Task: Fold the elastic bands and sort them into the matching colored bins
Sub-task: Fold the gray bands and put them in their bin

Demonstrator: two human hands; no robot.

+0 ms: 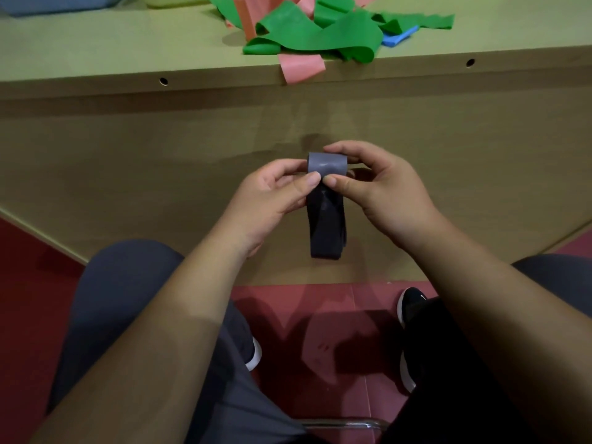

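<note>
The left hand (pixel 275 190) and right hand (pixel 384 193) were held close together, thumb tips almost touching, and both were clamped on a grey band (pixel 326 229). The band was pinched by each thumb on its near face, just below its top. The fingers of the right hand were curled over the rounded upper fold, while those of the left were tucked behind the band's left edge.

The band was held in the air in front of the desk's front panel (pixel 160 155), below the desktop and above the knees. It was doubled into a narrow strip. Its long axis was set up and down in the view: the folded top was turned towards the desk edge, and the lower end hung free between the forearms. The lower layers were seen to cross one another slightly.

On the desk (pixel 128 43), well apart from the hands, a loose heap of green bands (pixel 320 36) was spread, with pink bands (pixel 301 68) mixed in; one pink end was draped over the front edge. A blue band (pixel 398 36) was partly covered at the heap's right side. At the far left a blue bin (pixel 48 4) and a yellow bin (pixel 174 0) were cut off by the frame. Below, a red floor (pixel 320 315) and a dark shoe (pixel 411 304) were visible.
</note>
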